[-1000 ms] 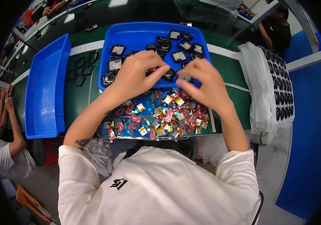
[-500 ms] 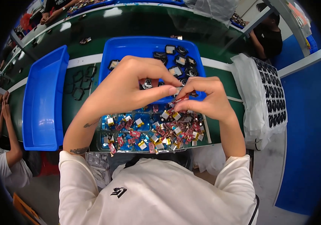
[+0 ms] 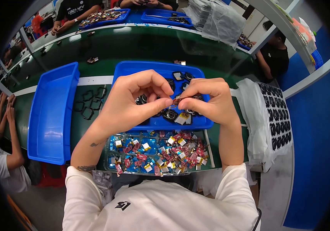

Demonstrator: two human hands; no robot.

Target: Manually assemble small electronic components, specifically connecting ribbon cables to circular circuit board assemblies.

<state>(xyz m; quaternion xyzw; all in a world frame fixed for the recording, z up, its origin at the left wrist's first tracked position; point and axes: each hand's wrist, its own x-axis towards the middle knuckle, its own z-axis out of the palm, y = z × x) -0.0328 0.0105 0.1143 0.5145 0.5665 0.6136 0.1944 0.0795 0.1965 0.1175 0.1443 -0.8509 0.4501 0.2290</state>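
My left hand (image 3: 132,98) and my right hand (image 3: 210,99) meet over the near part of a blue tray (image 3: 155,66). Thumb and forefinger of each pinch a small reddish circuit board (image 3: 177,100) from its two ends. Below it shows a silver battery with yellow tape (image 3: 182,118); whether it hangs from the board or lies in the tray, I cannot tell. Black round housings (image 3: 170,114) lie in the tray, partly hidden by my hands. Nearer me, a clear compartment tray (image 3: 107,163) holds many red boards with small batteries (image 3: 180,142), heaped toward its right side.
A second blue tray (image 3: 53,115) stands at the left, beside thin black frames (image 3: 89,104). At the right, rows of black parts (image 3: 278,115) sit next to white plastic sheeting (image 3: 249,119). A metal post (image 3: 313,81) slants nearby. Other people sit around the green bench (image 3: 134,42).
The view has tilted up, so the trays appear lower. My hands have lifted the board from above the heap's edge to over the blue tray, both still pinching.
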